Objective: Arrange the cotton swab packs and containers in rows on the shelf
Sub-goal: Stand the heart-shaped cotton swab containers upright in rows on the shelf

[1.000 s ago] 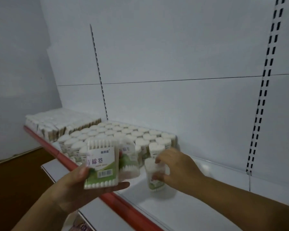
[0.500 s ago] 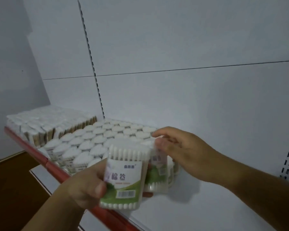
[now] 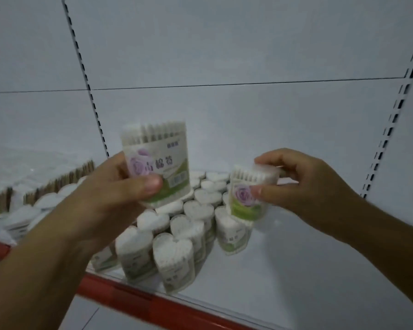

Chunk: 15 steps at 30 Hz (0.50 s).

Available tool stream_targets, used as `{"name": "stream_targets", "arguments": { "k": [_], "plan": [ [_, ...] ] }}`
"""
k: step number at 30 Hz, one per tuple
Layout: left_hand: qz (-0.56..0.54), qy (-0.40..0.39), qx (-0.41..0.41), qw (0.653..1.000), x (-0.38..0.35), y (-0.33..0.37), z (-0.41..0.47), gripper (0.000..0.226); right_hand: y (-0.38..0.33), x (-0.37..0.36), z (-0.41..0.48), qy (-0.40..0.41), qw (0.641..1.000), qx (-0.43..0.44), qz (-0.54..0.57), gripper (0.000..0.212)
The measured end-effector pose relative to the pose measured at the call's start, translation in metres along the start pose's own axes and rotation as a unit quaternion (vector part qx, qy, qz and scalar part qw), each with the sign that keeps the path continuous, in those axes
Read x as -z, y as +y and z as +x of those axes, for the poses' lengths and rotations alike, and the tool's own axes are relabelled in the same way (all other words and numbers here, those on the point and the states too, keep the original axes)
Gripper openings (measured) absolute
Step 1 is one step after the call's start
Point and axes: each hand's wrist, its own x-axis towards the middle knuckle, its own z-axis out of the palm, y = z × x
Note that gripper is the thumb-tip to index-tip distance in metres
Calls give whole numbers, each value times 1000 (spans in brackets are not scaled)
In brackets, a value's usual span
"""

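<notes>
Right hand [image 3: 303,186] pinches small green-labelled clear plastic swab container [image 3: 248,196] above right end of rows on white shelf [image 3: 308,270]; left hand [image 3: 112,196] grips a larger one [image 3: 156,163]. Step: placing. Next: lower upright beside end container [image 3: 234,232].

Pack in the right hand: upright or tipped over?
Upright, near enough: the pack shows its swab tips on top and the green label band below, pinched by the right hand.
</notes>
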Motion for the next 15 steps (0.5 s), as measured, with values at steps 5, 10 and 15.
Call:
{"name": "stream_targets", "arguments": {
  "k": [5, 10, 15],
  "plan": [
    [-72, -127, -36, 989, 18, -9, 6, 87, 40, -46, -52, -75, 982, 15, -175, 36],
    [-13, -155, 1, 988, 22, -17, 9, 69, 50, -66, -54, -55, 950, 33, -306, 41],
    [141, -180, -21, 973, 11, -17, 10, 70, 11, -57, -52, 61, 958, 68, -271, 27]
  ]
}}
